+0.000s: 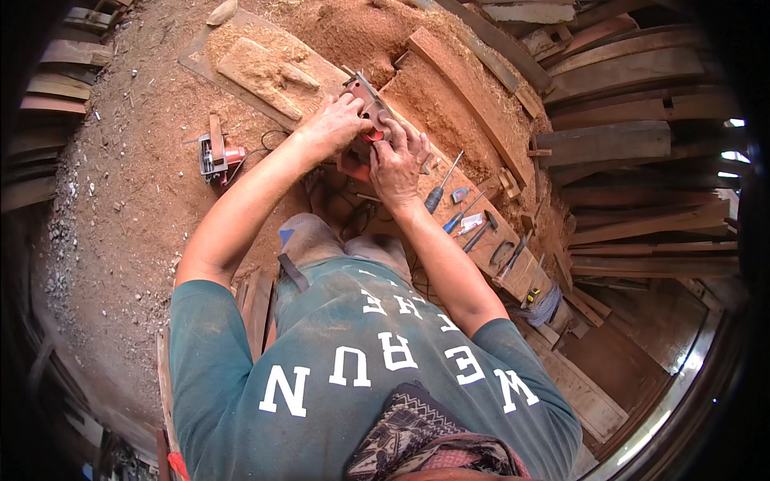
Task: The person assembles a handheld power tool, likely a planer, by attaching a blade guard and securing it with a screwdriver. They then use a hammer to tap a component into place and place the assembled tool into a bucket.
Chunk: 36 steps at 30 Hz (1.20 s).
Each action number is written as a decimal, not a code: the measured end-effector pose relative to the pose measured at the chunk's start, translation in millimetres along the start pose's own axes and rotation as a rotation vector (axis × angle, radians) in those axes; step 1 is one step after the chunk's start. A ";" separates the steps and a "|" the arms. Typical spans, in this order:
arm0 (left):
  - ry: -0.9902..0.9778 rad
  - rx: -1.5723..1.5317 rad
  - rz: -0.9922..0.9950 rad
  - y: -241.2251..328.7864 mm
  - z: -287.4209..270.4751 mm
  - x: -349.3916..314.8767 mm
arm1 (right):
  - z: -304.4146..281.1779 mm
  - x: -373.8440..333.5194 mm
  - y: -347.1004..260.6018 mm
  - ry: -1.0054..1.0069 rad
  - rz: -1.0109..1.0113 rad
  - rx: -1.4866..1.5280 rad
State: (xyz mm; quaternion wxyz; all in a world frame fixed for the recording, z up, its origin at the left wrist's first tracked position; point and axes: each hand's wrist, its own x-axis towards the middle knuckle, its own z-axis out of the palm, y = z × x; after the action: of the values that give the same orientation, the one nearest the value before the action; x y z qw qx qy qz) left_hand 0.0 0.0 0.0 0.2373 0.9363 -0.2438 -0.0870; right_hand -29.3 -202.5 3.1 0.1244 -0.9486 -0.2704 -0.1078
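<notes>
A red-bodied power tool (366,103) with a flat metal plate lies on the wooden plank ahead of my knees. Its exact kind is hard to make out. Over its near left side my left hand (337,122) is closed, the fingers bent onto the body. My right hand (397,160) comes from the other side, fingers curled at the tool's bright red part (373,135). Both sets of fingertips meet close together there, and a small piece between them may be hidden. Right of my right hand, a dark-handled screwdriver (435,198) rests on the plank.
A blue-handled tool (454,222), a hammer (480,231) and a tape measure (532,296) lie along the plank (501,240). A red circular saw (221,154) sits on the sawdust-covered ground at left. Stacked boards (618,144) stand at right. Cables run under the plank.
</notes>
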 end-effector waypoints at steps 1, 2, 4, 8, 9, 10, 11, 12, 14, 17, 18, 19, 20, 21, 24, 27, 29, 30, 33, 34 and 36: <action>0.015 0.021 0.002 1.7 0.6 0.0 | -1.2 0.1 -0.1 0.009 0.020 0.032; 0.030 0.043 0.004 2.4 0.6 -0.6 | -1.6 0.6 0.1 0.018 0.040 0.065; 0.049 0.048 0.017 2.9 -2.2 -1.8 | -2.0 0.0 0.9 0.006 0.005 0.029; 0.060 0.035 0.011 1.9 6.0 -3.0 | -3.0 -6.4 3.5 -0.022 -0.054 -0.031; 0.055 0.028 0.015 -0.4 5.8 -3.0 | -5.8 -4.9 2.0 -0.038 -0.055 -0.032; 0.051 0.020 0.019 -2.7 5.4 -4.0 | -10.2 -3.9 -0.9 -0.055 -0.054 -0.033; 0.045 0.012 0.025 -4.1 5.4 -5.0 | -13.8 -4.4 -3.3 -0.071 -0.052 -0.035; 0.070 0.014 0.026 -4.7 5.5 -5.7 | -15.6 -4.2 -5.4 -0.059 -0.040 0.007; 0.038 0.008 0.021 -7.5 4.8 -5.3 | -28.3 -7.5 -5.6 -0.041 0.025 0.131; 0.040 0.016 0.028 -14.7 11.1 -9.7 | -57.6 -22.9 0.8 -0.047 0.120 0.257; 0.027 0.023 0.031 -15.7 9.8 -10.8 | -63.1 -33.2 8.7 -0.055 0.161 0.285; 0.013 0.026 0.036 -15.8 9.5 -11.6 | -70.3 -44.3 16.7 -0.066 0.204 0.312; 0.011 -0.017 0.046 -16.6 8.8 -12.6 | -79.1 -54.5 23.6 -0.060 0.236 0.316; -0.005 -0.010 0.055 -17.8 6.1 -12.6 | -81.2 -67.2 34.0 -0.052 0.276 0.318; -0.057 -0.037 0.085 -18.7 2.9 -11.5 | -87.5 -111.8 60.7 -0.045 0.451 0.327; -0.102 -0.042 0.087 -9.6 -6.6 -4.1 | -88.6 -148.2 83.2 -0.045 0.595 0.321; -0.117 -0.010 0.076 -11.3 -14.6 13.4 | -76.6 -157.1 96.8 0.039 0.672 0.376; -0.124 0.012 0.079 -12.7 -12.1 19.5 | -70.7 -166.2 106.1 0.069 0.709 0.400; -0.066 0.006 0.144 -5.5 -18.9 47.8 | -54.1 -184.6 135.7 0.121 0.855 0.386; -0.107 -0.049 0.133 8.3 -5.4 31.9 | -60.7 -218.1 130.0 0.084 0.939 0.389; -0.045 -0.009 0.166 5.5 -20.7 66.6 | -46.2 -212.2 161.1 0.206 1.012 0.414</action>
State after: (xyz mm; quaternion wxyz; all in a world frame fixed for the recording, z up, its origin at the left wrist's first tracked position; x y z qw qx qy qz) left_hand 61.2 -29.0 17.6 0.2424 0.9097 -0.3252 -0.0891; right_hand -124.8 -451.8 -39.5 0.3704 -0.9004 0.2167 -0.0715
